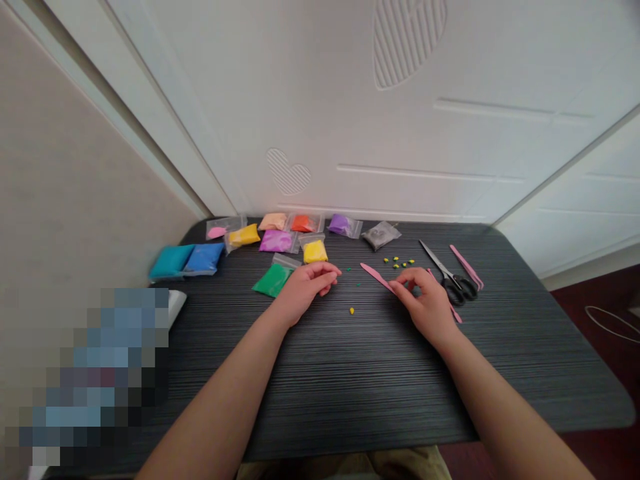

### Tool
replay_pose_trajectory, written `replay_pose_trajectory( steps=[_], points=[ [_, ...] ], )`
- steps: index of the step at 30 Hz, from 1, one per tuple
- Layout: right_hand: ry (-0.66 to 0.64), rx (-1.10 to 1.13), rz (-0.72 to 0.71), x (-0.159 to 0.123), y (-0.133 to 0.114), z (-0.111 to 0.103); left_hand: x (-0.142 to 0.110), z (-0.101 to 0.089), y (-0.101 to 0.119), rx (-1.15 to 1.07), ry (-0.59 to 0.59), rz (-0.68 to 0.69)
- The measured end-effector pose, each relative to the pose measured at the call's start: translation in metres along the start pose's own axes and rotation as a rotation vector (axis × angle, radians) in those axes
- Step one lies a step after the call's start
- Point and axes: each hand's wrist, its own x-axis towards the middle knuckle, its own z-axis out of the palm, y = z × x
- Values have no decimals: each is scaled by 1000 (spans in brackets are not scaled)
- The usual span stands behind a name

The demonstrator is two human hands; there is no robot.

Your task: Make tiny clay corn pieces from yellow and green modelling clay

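My left hand is beside the bag of green clay, its fingers curled together. Whatever they may pinch is too small or hidden to make out. The thumb and fingers of my right hand close on the handle end of a pink plastic clay knife, whose blade points left and away from me. Between my hands lie a small yellow bit of clay and tiny green bits. Past my right hand sit several small yellow-and-green clay pieces. Another pink tool is partly hidden under that hand.
Black-handled scissors and pink tweezers lie at right. Along the back are bags of yellow, purple, grey and orange-red clay. Blue bags lie left. A white wall borders the dark table.
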Motion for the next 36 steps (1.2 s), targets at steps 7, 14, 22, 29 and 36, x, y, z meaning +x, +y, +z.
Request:
replay_pose_trajectory(
  steps=[7,14,22,29,36],
  points=[
    [4,7,-35,1,2,1,1,0,-2,16,12,2],
    [109,-24,-18,4,1,-10,0,1,1,13,17,-5],
    [67,-52,-60,3,6,-6,0,1,0,7,13,3],
    [-98,-225,-191,-3,1,2,0,1,1,14,11,3],
    [-264,-316,-279,-6,-14,14,0,2,2,12,18,7]
  ],
)
